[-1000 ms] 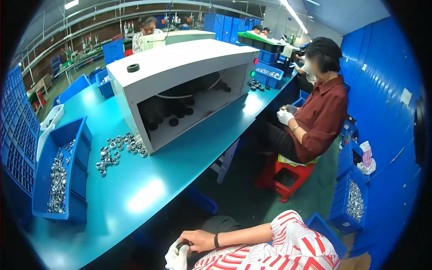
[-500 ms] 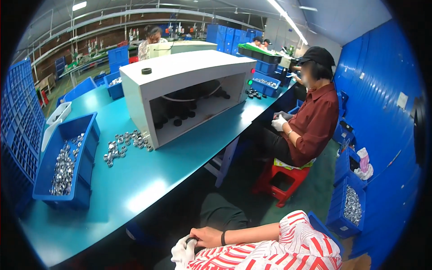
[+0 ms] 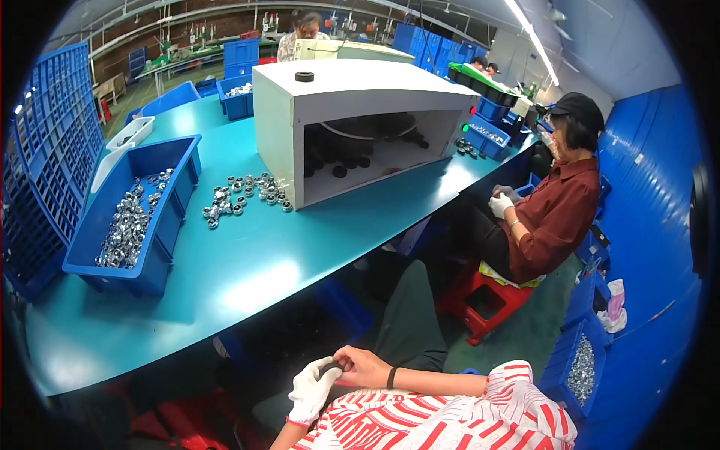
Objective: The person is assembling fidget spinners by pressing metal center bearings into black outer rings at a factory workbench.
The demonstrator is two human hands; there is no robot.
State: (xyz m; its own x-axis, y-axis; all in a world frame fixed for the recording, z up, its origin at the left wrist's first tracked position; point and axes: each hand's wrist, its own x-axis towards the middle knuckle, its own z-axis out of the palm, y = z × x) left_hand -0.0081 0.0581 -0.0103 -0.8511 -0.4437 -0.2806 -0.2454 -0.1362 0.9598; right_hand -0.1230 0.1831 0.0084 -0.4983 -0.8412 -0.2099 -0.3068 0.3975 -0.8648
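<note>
Low in the picture, my two hands meet above my lap. My left hand (image 3: pixel 311 391) wears a white knitted glove, its fingers closed round a small black round part (image 3: pixel 330 367). From the other side my bare right hand (image 3: pixel 364 367) grips the same part with bent fingers. A black band circles my right wrist. Much of the part is covered by the fingers. Similar black round parts (image 3: pixel 341 171) lie inside the grey-white box (image 3: pixel 281 131) on the table, and one black ring (image 3: pixel 304 76) rests on its top.
The teal table (image 3: pixel 247 259) runs beside me. On it stands a blue bin (image 3: pixel 161 251) of shiny metal parts, with loose metal parts (image 3: pixel 225 206) nearby. A co-worker (image 3: pixel 562 199) sits on a red stool (image 3: pixel 487 307) to the right. Another blue bin (image 3: pixel 555 367) stands by the blue wall.
The view has shifted, so the table and box appear farther right and higher. My hands have come up in the picture, and more of my gloved left hand shows, on the black part.
</note>
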